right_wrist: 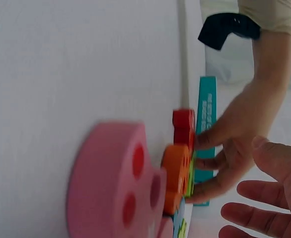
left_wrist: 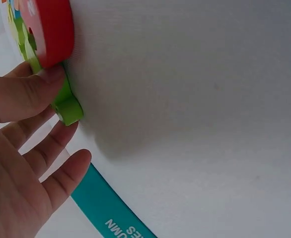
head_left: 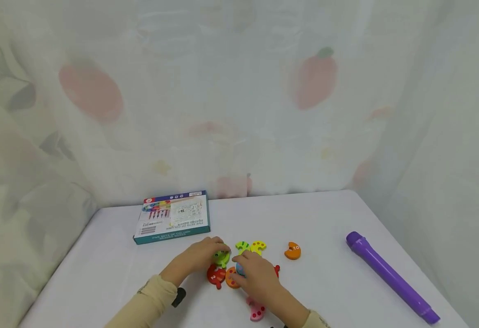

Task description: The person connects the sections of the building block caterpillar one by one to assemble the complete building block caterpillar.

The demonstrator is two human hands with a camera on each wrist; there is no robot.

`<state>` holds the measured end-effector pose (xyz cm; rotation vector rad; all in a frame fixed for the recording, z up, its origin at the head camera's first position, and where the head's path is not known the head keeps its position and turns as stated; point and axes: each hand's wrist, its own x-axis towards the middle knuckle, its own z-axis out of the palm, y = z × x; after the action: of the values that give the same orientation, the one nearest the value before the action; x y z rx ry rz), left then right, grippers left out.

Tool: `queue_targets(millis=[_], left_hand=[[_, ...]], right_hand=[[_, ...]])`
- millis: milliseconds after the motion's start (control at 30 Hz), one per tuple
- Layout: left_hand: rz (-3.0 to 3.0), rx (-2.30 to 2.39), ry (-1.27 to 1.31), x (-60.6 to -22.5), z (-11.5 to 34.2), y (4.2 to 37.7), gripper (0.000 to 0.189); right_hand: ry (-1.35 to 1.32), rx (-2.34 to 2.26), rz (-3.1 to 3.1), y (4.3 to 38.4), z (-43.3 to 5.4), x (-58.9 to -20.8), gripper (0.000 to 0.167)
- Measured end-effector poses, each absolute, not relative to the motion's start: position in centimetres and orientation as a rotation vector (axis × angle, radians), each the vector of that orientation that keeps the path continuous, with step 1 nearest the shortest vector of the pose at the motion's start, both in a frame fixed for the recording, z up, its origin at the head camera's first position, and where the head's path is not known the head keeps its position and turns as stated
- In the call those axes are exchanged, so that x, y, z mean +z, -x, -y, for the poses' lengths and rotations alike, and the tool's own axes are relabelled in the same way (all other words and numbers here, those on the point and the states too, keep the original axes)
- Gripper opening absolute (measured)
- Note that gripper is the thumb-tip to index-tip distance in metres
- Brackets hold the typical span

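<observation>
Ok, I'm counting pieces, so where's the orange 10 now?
In the head view, the orange 10 lies on the table, right of the right hand and left of the purple stick.

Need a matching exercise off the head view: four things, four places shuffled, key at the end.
1. box
2. purple stick
3. orange piece marked 10
4. left hand

A. between the right hand and the purple stick
B. touching a green piece
C. along the right side of the table
D. at the back left of the table

Pairs: 1-D, 2-C, 3-A, 4-B
</observation>
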<state>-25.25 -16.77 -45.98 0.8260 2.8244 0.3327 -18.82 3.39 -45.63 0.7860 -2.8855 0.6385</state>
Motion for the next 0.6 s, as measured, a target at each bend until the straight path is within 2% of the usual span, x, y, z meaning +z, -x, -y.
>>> queue_targets(millis=[233,600], left_hand=[[-2.854,0.358,-0.77,-46.3,17.9,25.2,0.044],[-2.85,0.412,-0.731,-46.6,20.2,23.3,0.042]], right_hand=[[-0.806,0.469,2.935,18.6,-0.8,-46.0,0.041],[-0.708,0.073,3.099,18.7,3.2,-46.6,0.07]])
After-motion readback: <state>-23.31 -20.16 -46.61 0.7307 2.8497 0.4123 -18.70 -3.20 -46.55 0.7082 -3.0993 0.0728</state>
